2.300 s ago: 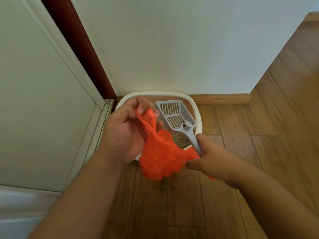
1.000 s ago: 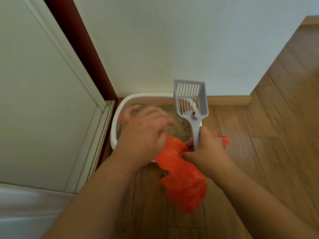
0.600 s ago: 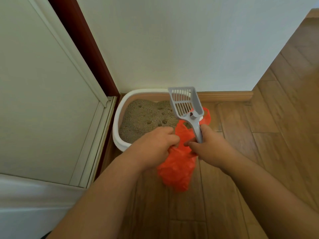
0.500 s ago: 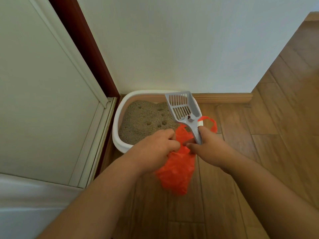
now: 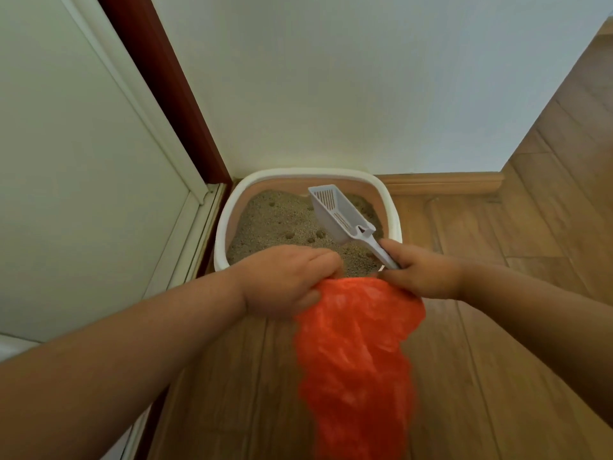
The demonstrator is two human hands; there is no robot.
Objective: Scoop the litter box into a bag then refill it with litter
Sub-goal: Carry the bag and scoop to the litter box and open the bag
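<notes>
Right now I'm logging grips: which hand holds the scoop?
The right hand: it grips the grey scoop's handle over the litter box, while the left hand only pinches the orange bag.

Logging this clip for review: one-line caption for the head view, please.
Left hand and right hand stretch an orange bag open before the litter box; the right also holds the scoop.

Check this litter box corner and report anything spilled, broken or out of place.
Nothing stands out. The litter box sits squarely in the corner with its litter inside, pitted but contained; no spill shows on the floor. The scoop looks empty and whole in the right hand. Both hands hold the orange bag; the left hand grips its edge.
</notes>
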